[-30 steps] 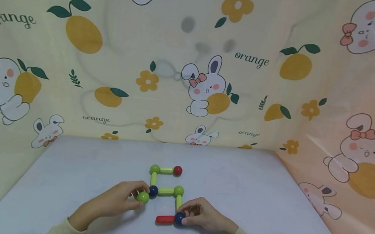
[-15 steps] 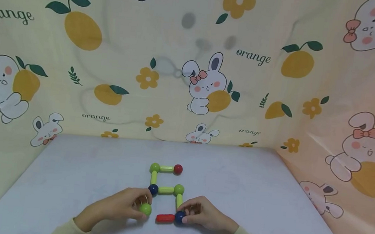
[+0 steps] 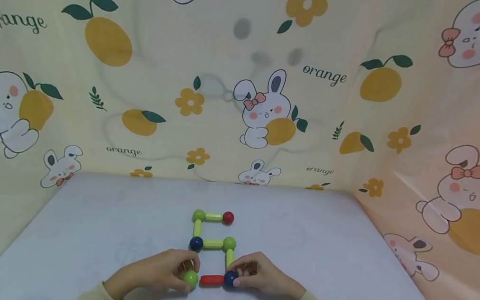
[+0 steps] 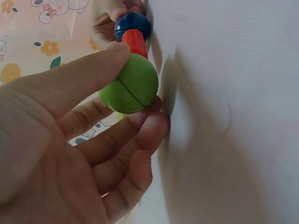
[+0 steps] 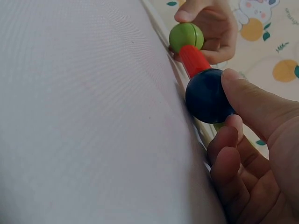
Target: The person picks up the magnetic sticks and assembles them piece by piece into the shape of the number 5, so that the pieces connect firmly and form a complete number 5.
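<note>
My left hand (image 3: pixel 165 268) pinches a green ball (image 4: pixel 133 86) between thumb and fingers, right at the free left end of a red stick (image 3: pixel 212 280). The stick's other end joins a dark blue ball (image 5: pixel 209 95), which my right hand (image 3: pixel 265 275) grips with thumb and fingertips. From that blue ball a yellow-green stick (image 3: pixel 229 257) runs up to a second green ball (image 3: pixel 229 243). Another yellow-green stick (image 3: pixel 213 244) leads left to a second blue ball (image 3: pixel 196 244). Beyond it, more sticks link a green ball (image 3: pixel 198 215) and a red ball (image 3: pixel 228 217).
The ball-and-stick figure lies flat on a white tabletop (image 3: pixel 322 238). A cloth backdrop (image 3: pixel 151 90) printed with rabbits and oranges rises behind the table and along both sides.
My left hand has carried the green ball down and right, from beside the left blue ball to the red stick's end. The right hand stays on its blue ball.
</note>
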### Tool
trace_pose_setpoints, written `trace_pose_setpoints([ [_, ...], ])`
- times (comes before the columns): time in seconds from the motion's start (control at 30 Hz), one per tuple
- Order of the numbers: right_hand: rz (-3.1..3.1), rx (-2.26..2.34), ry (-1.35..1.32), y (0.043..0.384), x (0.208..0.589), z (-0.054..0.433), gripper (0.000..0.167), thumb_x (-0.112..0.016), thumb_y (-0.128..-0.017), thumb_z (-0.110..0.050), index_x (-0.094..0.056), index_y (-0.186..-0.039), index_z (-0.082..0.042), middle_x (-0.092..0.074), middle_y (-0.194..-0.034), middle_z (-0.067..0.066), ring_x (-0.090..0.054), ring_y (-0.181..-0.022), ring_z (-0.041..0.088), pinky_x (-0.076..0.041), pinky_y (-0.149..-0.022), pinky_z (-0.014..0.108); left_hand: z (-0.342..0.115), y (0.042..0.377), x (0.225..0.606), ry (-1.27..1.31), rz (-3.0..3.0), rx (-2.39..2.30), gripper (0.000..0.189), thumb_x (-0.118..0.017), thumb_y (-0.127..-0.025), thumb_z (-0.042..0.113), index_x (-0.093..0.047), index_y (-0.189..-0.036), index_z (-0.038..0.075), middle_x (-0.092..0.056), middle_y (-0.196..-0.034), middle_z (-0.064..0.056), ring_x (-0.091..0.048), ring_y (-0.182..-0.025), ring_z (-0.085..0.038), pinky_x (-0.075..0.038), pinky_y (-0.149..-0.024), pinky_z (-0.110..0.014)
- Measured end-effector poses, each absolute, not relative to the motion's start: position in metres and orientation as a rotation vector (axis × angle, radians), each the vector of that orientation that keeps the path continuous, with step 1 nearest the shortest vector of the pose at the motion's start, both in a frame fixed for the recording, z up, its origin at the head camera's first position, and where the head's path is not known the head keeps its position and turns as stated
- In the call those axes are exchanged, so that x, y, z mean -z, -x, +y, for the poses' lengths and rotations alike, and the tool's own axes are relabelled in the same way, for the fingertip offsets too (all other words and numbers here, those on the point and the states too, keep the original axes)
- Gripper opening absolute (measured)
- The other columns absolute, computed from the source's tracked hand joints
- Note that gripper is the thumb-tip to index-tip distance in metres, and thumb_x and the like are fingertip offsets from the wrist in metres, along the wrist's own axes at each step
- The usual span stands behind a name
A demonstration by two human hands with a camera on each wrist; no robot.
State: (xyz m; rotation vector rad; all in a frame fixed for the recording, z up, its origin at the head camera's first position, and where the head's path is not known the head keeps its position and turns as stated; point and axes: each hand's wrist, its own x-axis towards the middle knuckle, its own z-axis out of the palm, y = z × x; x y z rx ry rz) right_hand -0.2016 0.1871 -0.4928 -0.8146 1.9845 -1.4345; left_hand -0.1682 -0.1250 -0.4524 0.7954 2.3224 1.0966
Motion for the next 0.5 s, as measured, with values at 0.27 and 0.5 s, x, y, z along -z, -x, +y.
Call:
trace_pose_setpoints([
  [0.27,1.936,1.468,0.808,0.201,0.4921,0.1867,0.036,-0.074,-0.092,-0.015,-0.069,-0.124,0.001,-0.061,-0.088,-0.006,-0.052,-0.071,0.001,-0.045,-0.066,0.014,-0.1248,0.1675,0.4525,-0.808,2.325,-1.099,0.031,-0.083,-0.081,0.012,-0.061,-0.102,0.017,-0.062,-0.095,0.005,-0.055,-0.083,-0.003,-0.049,-0.075,-0.021],
  [0.5,1.928,1.468,0.804,0.2012,0.4927,0.187,0.036,-0.074,-0.092,-0.016,-0.069,-0.124,0.001,-0.061,-0.087,-0.006,-0.052,-0.071,0.001,-0.045,-0.067,0.014,-0.1242,0.1676,0.4523,-0.787,2.321,-1.099,0.031,-0.083,-0.082,0.011,-0.061,-0.102,0.017,-0.062,-0.095,0.005,-0.055,-0.083,-0.005,-0.049,-0.074,-0.021],
])
